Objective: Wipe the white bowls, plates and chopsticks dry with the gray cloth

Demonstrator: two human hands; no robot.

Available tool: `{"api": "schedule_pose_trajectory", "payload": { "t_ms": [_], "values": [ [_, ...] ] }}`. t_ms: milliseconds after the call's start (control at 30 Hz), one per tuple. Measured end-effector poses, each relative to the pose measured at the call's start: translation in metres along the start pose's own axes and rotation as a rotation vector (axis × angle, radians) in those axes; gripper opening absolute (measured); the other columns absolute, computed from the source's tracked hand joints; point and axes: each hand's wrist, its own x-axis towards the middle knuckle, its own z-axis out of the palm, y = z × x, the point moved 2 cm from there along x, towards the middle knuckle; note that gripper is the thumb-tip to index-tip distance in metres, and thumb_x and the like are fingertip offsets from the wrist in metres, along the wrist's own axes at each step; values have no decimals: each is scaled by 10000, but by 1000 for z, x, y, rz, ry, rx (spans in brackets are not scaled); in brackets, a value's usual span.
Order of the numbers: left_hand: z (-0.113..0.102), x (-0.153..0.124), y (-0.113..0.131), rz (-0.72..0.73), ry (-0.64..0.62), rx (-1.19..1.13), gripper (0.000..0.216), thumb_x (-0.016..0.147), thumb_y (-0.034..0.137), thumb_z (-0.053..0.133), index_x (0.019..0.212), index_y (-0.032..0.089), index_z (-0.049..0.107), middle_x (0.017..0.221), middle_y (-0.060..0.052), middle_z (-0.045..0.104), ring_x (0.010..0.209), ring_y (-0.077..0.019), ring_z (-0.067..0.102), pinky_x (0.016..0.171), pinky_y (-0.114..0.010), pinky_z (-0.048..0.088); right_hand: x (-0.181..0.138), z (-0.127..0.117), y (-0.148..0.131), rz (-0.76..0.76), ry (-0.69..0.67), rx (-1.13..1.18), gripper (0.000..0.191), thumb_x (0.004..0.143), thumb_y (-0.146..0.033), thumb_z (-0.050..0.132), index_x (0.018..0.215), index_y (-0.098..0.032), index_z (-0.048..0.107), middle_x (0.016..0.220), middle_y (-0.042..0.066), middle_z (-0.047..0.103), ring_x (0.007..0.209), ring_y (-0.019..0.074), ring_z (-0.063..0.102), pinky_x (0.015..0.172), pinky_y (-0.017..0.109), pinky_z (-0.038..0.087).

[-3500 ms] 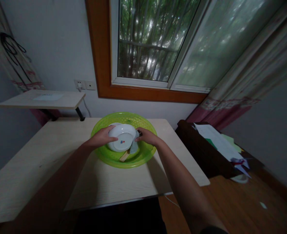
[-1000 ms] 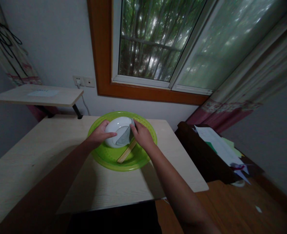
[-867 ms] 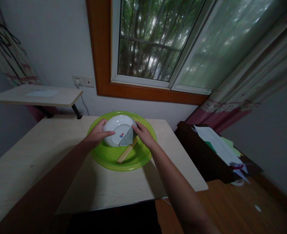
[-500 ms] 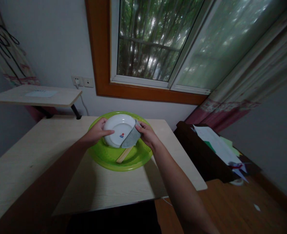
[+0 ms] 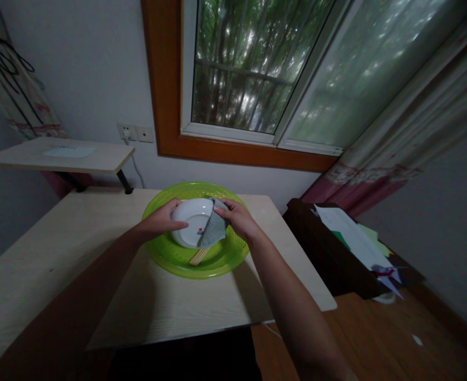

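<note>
Bowl (image 5: 190,211) edge fills left fingers (image 5: 180,225); right fingers (image 5: 222,213) pinch cloth (image 5: 214,228), basin's (image 5: 207,274) front rim apart.

The middle of a green basin (image 5: 231,259) was blocked as the left hand (image 5: 164,219) gripped a white bowl (image 5: 188,214) and the right hand (image 5: 236,217) pressed a grey cloth (image 5: 214,227) over the bowl's opposite side. Wooden chopsticks (image 5: 199,256) obstructed the near side, while open basin floor lay to their right. Between the forearms, bare tabletop (image 5: 193,304) gave a lane to the basin's near rim. More room spread beyond the left forearm, though a raised shelf (image 5: 106,161) overhung the far-left corner, its black leg (image 5: 124,181) just beside the basin. The wall (image 5: 225,177) rose close behind; a strip of tabletop ran along the right.
</note>
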Motion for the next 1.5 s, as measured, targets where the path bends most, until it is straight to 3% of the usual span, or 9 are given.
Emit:
{"api": "schedule_pose_trajectory", "payload": {
  "t_ms": [133, 267, 433, 600, 733, 867, 1033, 1233, 1500],
  "values": [
    [1, -2, 0, -37, -14, -1, 623, 610, 429, 816, 1114, 182, 545, 1006, -64, 680, 975, -291, 656, 825, -399, 527, 2, 3, -5, -141, 128, -263, 334, 844, -451, 666, 1073, -215, 723, 1050, 33, 737, 948, 220, 652, 875, 350, 498],
    [0, -3, 5, -46, 18, 25, 628, 611, 439, 817, 1118, 180, 550, 1008, -60, 676, 949, -283, 655, 803, -385, 527, -4, 20, -15, -294, 242, -641, 315, 953, -358, 524, 1180, -222, 694, 1165, 75, 723, 1080, 243, 655, 984, 406, 483],
    [0, -1, 2, -53, 15, -6, 588, 610, 444, 815, 1060, 189, 535, 970, -50, 670, 918, -279, 654, 767, -376, 532, -13, 58, -25, -532, 116, -912, 415, 991, -232, 438, 1386, -191, 558, 1439, 114, 559, 1361, 230, 490, 1174, 435, 349],
    [-3, 0, -5, -27, 60, -25, 559, 607, 423, 814, 1039, 193, 543, 986, -54, 669, 928, -289, 654, 784, -399, 541, -16, 72, -24, -611, -21, -961, 491, 986, -192, 432, 1473, -249, 455, 1539, 62, 450, 1475, 200, 333, 1231, 457, 272],
    [-4, -1, -6, -53, 70, -119, 554, 615, 403, 813, 1050, 198, 539, 986, -56, 680, 932, -292, 664, 775, -401, 549, -15, 58, -17, -528, 59, -893, 523, 984, -243, 451, 1504, -196, 409, 1560, 102, 410, 1478, 211, 329, 1238, 442, 257],
    [-4, -1, -5, -78, 89, -234, 586, 623, 381, 811, 1098, 195, 523, 1043, -70, 687, 964, -297, 675, 815, -421, 551, -17, 34, -3, -324, 156, -766, 620, 939, -341, 543, 1510, -154, 392, 1542, 144, 427, 1435, 252, 408, 1208, 444, 305],
    [-5, -2, -2, -76, 130, -322, 637, 619, 376, 806, 1152, 180, 515, 1077, -77, 688, 1016, -314, 669, 883, -459, 540, -21, 13, 7, -117, 149, -503, 564, 880, -420, 620, 1398, -215, 537, 1424, 100, 577, 1291, 262, 556, 1119, 458, 399],
    [-3, -3, 0, -55, 113, -358, 639, 633, 376, 797, 1163, 181, 499, 1140, -91, 666, 1074, -318, 647, 900, -447, 534, -18, 9, 14, -5, 94, -88, 454, 730, -469, 765, 1088, -200, 695, 1102, 52, 725, 1019, 224, 643, 950, 385, 496],
    [-1, 1, -5, -35, 61, -271, 638, 594, 384, 827, 1096, 198, 478, 1141, -75, 646, 1124, -308, 625, 944, -425, 511, -14, 8, 9, 63, 109, 267, 417, 642, -456, 848, 940, -194, 719, 952, 47, 740, 862, 199, 663, 862, 331, 513]
  ]
}}
